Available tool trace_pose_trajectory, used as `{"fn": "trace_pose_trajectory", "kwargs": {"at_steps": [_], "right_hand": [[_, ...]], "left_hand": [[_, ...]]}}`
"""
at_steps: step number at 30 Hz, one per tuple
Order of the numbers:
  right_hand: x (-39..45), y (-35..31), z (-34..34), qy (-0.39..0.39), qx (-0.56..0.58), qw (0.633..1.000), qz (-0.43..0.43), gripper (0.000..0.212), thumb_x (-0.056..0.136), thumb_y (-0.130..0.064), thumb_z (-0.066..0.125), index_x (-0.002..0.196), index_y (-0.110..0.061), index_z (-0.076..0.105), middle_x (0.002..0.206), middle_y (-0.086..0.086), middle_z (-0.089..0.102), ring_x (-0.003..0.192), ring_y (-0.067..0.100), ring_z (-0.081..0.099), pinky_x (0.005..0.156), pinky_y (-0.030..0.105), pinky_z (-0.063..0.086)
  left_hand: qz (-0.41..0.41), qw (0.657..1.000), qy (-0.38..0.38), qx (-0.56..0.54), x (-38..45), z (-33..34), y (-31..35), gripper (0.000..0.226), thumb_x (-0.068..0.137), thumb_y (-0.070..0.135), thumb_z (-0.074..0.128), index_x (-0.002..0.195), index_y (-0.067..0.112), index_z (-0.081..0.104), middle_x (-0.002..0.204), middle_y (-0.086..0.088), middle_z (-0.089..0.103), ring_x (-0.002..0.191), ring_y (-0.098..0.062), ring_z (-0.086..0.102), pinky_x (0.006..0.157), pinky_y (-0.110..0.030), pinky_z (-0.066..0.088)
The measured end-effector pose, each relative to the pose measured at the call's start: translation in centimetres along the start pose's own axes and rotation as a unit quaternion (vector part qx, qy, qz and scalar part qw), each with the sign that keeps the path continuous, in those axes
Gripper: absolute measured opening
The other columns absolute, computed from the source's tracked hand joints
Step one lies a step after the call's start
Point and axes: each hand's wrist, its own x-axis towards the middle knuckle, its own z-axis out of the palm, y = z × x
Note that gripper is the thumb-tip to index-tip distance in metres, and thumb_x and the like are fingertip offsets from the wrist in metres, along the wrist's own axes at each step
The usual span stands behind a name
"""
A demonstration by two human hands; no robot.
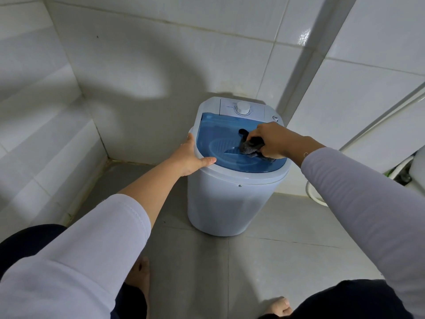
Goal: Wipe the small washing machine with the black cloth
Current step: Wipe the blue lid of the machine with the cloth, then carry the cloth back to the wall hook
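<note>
Cloth (249,147) bunched in right hand (273,140) on washing machine (225,203) lid (218,139), left hand (192,157) spread against rim (241,174)

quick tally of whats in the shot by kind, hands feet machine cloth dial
hands: 2 (left hand, right hand)
bare feet: 2 (left foot, right foot)
small washing machine: 1
black cloth: 1
white dial: 1
total: 7
</note>
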Motion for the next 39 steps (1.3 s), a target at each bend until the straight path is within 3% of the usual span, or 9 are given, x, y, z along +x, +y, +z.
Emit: {"fn": "trace_pose_trajectory", "kwargs": {"at_steps": [5, 9, 15, 19, 25, 30, 34, 37, 39], "right_hand": [[-1.3, -0.8, -0.1, 0.067, 0.047, 0.997, -0.008, 0.043, 0.081, 0.000, 0.056, 0.120, -0.017, 0.055, 0.113, 0.015, 0.053, 0.103, 0.034, 0.053, 0.078, 0.032, 0.040], [-2.9, -3.4, 0.7, 0.108, 0.049, 0.989, -0.085, 0.044, 0.079, -0.005, 0.061, 0.120, -0.019, 0.056, 0.114, 0.011, 0.053, 0.104, 0.030, 0.052, 0.085, 0.036, 0.045], [-4.6, -6.0, 3.6, 0.117, -0.013, 0.978, -0.171, 0.041, 0.084, -0.014, 0.063, 0.122, -0.027, 0.060, 0.128, 0.003, 0.052, 0.113, 0.025, 0.047, 0.094, 0.038, 0.047], [-5.4, -4.6, 3.8, 0.102, -0.032, 0.980, -0.165, 0.040, 0.084, -0.009, 0.062, 0.121, -0.024, 0.062, 0.129, 0.002, 0.052, 0.114, 0.024, 0.047, 0.094, 0.037, 0.047], [-8.0, -1.0, 3.9, 0.077, -0.028, 0.989, -0.121, 0.039, 0.084, -0.003, 0.060, 0.118, -0.022, 0.065, 0.129, 0.003, 0.054, 0.113, 0.025, 0.050, 0.092, 0.031, 0.044], [-9.1, 1.8, 2.3, 0.072, 0.083, 0.994, 0.016, 0.037, 0.082, -0.005, 0.061, 0.116, -0.019, 0.065, 0.118, 0.009, 0.059, 0.108, 0.029, 0.057, 0.090, 0.031, 0.045], [-8.7, 2.4, -0.8, 0.148, 0.269, 0.947, 0.098, 0.041, 0.077, -0.014, 0.069, 0.116, -0.020, 0.058, 0.115, 0.007, 0.064, 0.100, 0.023, 0.056, 0.083, 0.026, 0.040], [-7.7, 1.7, -2.5, 0.140, 0.412, 0.889, 0.145, 0.047, 0.076, -0.021, 0.074, 0.117, -0.019, 0.051, 0.116, 0.011, 0.058, 0.100, 0.028, 0.058, 0.080, 0.038, 0.054], [-7.0, 0.8, -3.6, 0.125, 0.507, 0.836, 0.166, 0.050, 0.078, -0.021, 0.073, 0.121, -0.017, 0.048, 0.114, 0.011, 0.055, 0.093, 0.026, 0.061, 0.064, 0.034, 0.058]], "left_hand": [[-0.010, 1.000, -0.010, -0.026, -0.1, 0.0, -0.1, 0.101, 0.084, 0.045, 0.064, 0.152, 0.021, -0.007, 0.161, 0.000, 0.011, 0.147, -0.025, 0.019, 0.117, -0.042, 0.024], [-0.020, 0.997, -0.019, -0.066, -0.5, 0.2, -0.3, 0.094, 0.090, 0.047, 0.054, 0.151, 0.023, -0.013, 0.162, 0.001, 0.008, 0.148, -0.023, 0.016, 0.119, -0.041, 0.021], [0.000, 0.996, 0.031, -0.081, -1.6, 1.1, 0.4, 0.076, 0.097, 0.034, 0.046, 0.152, 0.017, -0.003, 0.157, -0.009, 0.024, 0.143, -0.027, 0.027, 0.113, -0.039, 0.027], [0.003, 0.997, 0.054, -0.058, -1.7, 1.4, 0.4, 0.071, 0.096, 0.033, 0.049, 0.151, 0.014, 0.008, 0.153, -0.012, 0.031, 0.140, -0.029, 0.031, 0.111, -0.041, 0.030], [-0.001, 0.997, 0.081, 0.008, -1.2, 1.9, 0.5, 0.070, 0.097, 0.032, 0.047, 0.152, 0.012, 0.010, 0.160, -0.007, 0.013, 0.149, -0.028, 0.008, 0.119, -0.047, 0.018], [0.023, 0.991, 0.106, 0.078, -1.2, 1.9, 1.4, 0.068, 0.092, 0.036, 0.053, 0.149, 0.014, 0.023, 0.156, -0.005, 0.022, 0.146, -0.026, 0.018, 0.113, -0.055, 0.028], [0.125, 0.985, 0.114, 0.030, -2.4, 1.2, 4.7, 0.054, 0.091, 0.041, 0.054, 0.137, 0.016, 0.046, 0.150, -0.004, 0.037, 0.140, -0.022, 0.033, 0.114, -0.044, 0.030], [0.206, 0.970, 0.130, -0.005, -3.6, 0.1, 7.4, 0.038, 0.087, 0.044, 0.058, 0.115, 0.017, 0.063, 0.128, -0.001, 0.057, 0.122, -0.016, 0.050, 0.102, -0.031, 0.039], [0.242, 0.962, 0.123, -0.029, -4.3, -0.6, 8.7, 0.033, 0.084, 0.043, 0.064, 0.105, 0.017, 0.065, 0.116, 0.001, 0.061, 0.111, -0.012, 0.053, 0.092, -0.023, 0.039]]}}
